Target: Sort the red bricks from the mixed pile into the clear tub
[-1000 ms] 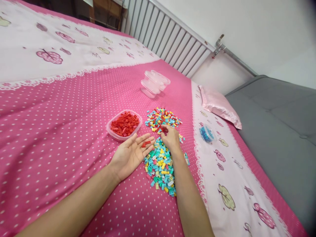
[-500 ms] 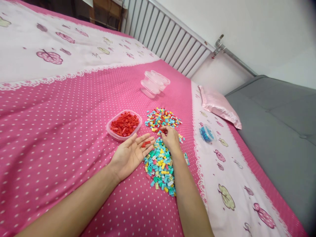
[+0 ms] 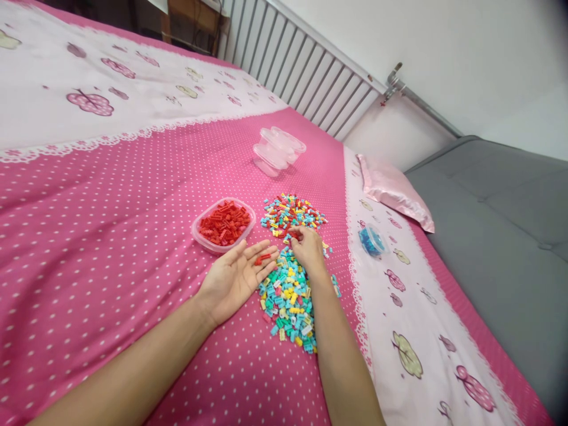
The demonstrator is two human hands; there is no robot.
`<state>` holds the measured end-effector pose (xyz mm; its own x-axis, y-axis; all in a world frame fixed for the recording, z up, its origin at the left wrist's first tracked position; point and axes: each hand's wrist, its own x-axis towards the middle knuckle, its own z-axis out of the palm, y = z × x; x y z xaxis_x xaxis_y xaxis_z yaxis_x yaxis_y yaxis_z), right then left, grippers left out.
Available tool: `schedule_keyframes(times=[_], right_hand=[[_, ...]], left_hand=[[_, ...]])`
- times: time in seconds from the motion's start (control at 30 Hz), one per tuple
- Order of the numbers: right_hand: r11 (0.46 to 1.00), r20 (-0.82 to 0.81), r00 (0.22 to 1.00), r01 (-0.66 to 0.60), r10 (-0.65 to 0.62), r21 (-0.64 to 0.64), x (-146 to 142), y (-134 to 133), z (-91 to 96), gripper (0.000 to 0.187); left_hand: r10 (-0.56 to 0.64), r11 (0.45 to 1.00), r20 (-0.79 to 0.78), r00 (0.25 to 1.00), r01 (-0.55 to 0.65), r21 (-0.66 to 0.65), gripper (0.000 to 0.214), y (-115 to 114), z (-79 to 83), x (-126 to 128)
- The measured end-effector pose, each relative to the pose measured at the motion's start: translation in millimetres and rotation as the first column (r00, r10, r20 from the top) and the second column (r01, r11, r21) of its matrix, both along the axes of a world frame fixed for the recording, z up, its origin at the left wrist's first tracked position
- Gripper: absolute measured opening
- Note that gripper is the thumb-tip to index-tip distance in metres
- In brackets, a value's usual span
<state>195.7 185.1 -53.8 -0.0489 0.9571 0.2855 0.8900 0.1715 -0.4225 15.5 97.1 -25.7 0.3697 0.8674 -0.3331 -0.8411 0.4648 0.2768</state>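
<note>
My left hand is palm up with its fingers stretched out flat. A few red toy bricks rest loose on those fingers. Over the near edge of a mixed pile of toy bricks, my right hand is closed in a pinch at a red brick. Below its wrist spreads a second pile of mostly teal, green and yellow bricks, partly covered by my right forearm. Just beyond my left fingertips, a clear tub is filled with red bricks.
Stacked clear tubs stand farther back on the pink dotted bedspread. On the right, a small tub of blue bricks sits near a pink pillow. A grey headboard and a metal railing border the bed.
Almost nothing differs. Both hands stay in place, with only a very slight shift of my right fingers over the mixed pile.
</note>
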Motion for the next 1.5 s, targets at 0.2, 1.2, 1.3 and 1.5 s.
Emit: schedule_keyframes(times=[0.2, 1.2, 1.3, 1.5], right_hand=[[1.0, -0.115, 0.993, -0.013, 0.016, 0.021, -1.1, -5.5, 17.4, 0.027], [0.995, 0.042, 0.994, -0.104, 0.104, -0.011, -19.1, -13.0, 14.4, 0.028], [0.996, 0.045, 0.996, -0.08, 0.082, -0.048, -18.7, -10.4, 8.9, 0.024], [0.999, 0.072, 0.997, -0.033, 0.036, -0.042, -17.5, -8.1, 6.8, 0.015]], left_hand=[[-0.001, 1.0, -0.005, 1.0, 0.001, 0.002, 0.048, -0.4, 0.4, 0.1], [-0.002, 1.0, -0.04, 0.999, 0.001, -0.013, 0.048, -1.8, 0.5, -1.0], [-0.003, 1.0, -0.04, 0.999, 0.003, -0.014, 0.048, -2.0, 0.3, -1.1], [-0.007, 1.0, -0.035, 0.999, 0.007, -0.014, 0.049, -1.4, -0.4, -0.4]])
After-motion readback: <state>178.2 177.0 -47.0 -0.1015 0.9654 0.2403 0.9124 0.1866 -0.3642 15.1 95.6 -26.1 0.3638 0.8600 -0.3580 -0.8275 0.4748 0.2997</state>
